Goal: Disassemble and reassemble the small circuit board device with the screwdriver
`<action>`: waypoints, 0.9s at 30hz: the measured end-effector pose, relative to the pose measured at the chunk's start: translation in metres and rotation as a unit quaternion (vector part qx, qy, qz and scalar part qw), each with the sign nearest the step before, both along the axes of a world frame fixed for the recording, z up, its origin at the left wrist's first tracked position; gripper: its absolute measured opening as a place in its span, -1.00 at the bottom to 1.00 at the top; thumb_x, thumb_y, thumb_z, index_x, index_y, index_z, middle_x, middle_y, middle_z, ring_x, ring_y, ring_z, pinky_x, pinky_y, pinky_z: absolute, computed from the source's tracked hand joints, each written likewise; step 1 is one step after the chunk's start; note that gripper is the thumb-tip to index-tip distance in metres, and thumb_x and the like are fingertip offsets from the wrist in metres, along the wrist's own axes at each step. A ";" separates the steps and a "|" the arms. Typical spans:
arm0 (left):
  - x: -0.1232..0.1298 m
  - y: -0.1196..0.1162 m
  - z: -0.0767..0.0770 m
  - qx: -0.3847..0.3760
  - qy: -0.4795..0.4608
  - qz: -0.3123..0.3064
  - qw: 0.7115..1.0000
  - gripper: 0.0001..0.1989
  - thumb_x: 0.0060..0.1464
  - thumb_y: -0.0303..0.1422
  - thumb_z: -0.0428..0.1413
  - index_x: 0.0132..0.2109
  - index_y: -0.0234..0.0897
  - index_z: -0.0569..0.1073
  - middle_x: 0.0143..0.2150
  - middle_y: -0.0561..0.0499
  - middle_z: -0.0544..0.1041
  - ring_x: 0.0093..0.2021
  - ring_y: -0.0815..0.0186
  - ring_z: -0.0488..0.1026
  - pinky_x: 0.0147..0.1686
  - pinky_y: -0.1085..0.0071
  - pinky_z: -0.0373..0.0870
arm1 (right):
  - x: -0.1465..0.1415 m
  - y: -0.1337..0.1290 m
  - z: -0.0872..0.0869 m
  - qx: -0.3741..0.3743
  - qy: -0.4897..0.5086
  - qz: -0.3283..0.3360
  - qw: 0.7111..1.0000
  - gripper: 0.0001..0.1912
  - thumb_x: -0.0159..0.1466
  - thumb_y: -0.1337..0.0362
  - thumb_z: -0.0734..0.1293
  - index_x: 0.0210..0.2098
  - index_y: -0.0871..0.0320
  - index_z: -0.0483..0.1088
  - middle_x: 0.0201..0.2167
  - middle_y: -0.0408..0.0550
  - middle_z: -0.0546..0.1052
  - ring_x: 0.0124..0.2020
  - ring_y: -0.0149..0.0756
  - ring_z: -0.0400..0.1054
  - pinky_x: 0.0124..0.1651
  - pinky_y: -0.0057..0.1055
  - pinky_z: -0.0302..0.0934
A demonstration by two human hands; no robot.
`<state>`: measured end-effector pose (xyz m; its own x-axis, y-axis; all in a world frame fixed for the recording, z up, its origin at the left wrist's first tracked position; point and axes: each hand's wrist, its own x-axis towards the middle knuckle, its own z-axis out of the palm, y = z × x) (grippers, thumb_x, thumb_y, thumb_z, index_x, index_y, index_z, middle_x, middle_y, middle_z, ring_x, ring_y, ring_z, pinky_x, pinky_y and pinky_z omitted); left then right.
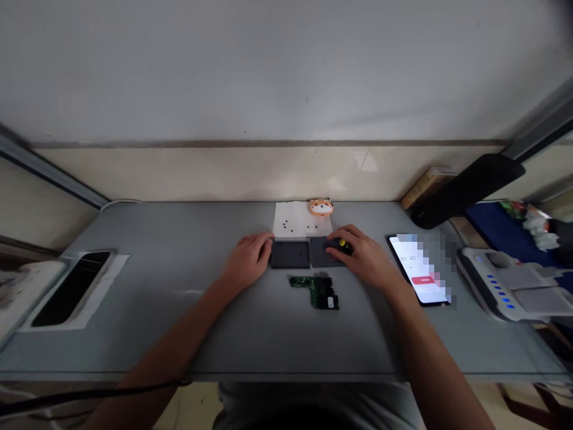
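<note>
My left hand (251, 255) has its fingers curled against the left edge of a dark, shallow rectangular case half (290, 255). Beside that half, almost touching it, lies a second dark case half (319, 252). Over its right side, my right hand (362, 255) is closed around what looks like a black-and-yellow screwdriver (344, 245); its shaft is hidden. A green circuit board with black parts (316, 291) lies just in front of the case halves. Behind them, several tiny dark screws (285, 225) rest on a white sheet of paper (298, 212).
An orange animal-faced case (321, 207) sits on the paper's back corner. A lit phone (414, 263) lies to the right, near a black cylinder (470, 188) and a white device with blue lights (501, 286). A dark phone (71, 289) lies far left.
</note>
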<state>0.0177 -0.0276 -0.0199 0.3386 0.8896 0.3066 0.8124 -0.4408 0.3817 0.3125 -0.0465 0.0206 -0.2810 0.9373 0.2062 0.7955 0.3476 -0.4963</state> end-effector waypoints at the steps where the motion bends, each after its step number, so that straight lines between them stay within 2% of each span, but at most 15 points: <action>1: 0.000 -0.001 0.001 -0.007 0.001 -0.001 1.000 -0.69 0.38 -0.35 -0.14 0.02 -0.24 0.49 -0.10 -0.13 0.65 -0.08 0.12 0.60 0.02 0.14 0.49 | 0.000 0.000 0.000 0.000 0.005 0.000 1.000 -0.83 0.37 0.21 0.35 -0.06 0.01 0.51 -0.03 -0.02 0.57 -0.23 -0.21 0.55 -0.22 -0.27 0.41; 7: 0.002 -0.002 0.005 -0.026 0.010 -0.006 1.000 -0.66 0.39 -0.27 -0.14 0.03 -0.24 0.49 -0.13 -0.14 0.66 -0.07 0.08 0.61 0.04 0.12 0.47 | -0.001 -0.001 -0.001 0.003 -0.002 -0.008 1.000 -0.85 0.36 0.22 0.38 -0.08 0.02 0.51 -0.06 -0.02 0.57 -0.22 -0.19 0.54 -0.18 -0.26 0.41; 16: 0.003 -0.002 0.005 -0.037 -0.006 -0.004 0.999 -0.71 0.37 -0.29 -0.11 -0.01 -0.24 0.47 -0.22 -0.10 0.63 -0.14 0.10 0.59 -0.01 0.12 0.49 | -0.003 -0.001 0.000 -0.001 -0.007 -0.017 1.000 -0.85 0.35 0.22 0.37 -0.08 0.01 0.51 -0.07 -0.03 0.57 -0.23 -0.18 0.54 -0.22 -0.25 0.40; 27: 0.005 0.000 0.007 -0.055 -0.006 0.000 0.998 -0.72 0.35 -0.29 -0.09 -0.03 -0.21 0.49 -0.22 -0.07 0.62 -0.14 0.13 0.57 0.01 0.13 0.47 | -0.001 -0.001 -0.002 -0.004 -0.018 -0.019 1.000 -0.84 0.36 0.20 0.36 -0.08 0.01 0.51 -0.05 -0.01 0.56 -0.25 -0.18 0.53 -0.22 -0.24 0.41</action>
